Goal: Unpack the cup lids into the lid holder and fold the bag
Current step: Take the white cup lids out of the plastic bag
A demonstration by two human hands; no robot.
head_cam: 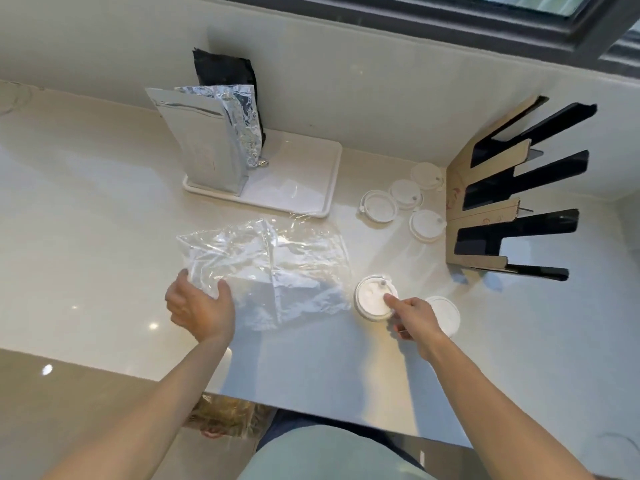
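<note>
A clear plastic bag (266, 268) lies flattened and crinkled on the pale counter. My left hand (199, 306) pinches its near left corner between thumb and fingers. My right hand (412, 320) grips a white cup lid (372, 299) just right of the bag, index finger on top. Another white lid (446, 315) lies partly hidden behind that hand. Several more white lids (379, 206) lie loose further back, beside the lid holder (485, 209), a cardboard and black rack with slots standing at the right. No lid is visible in its slots.
A white tray (301, 192) stands behind the bag with a silver foil pouch (204, 147) and a black pouch (225, 74) upright on it. The wall runs along the back. The counter's front edge (311, 414) is near my body.
</note>
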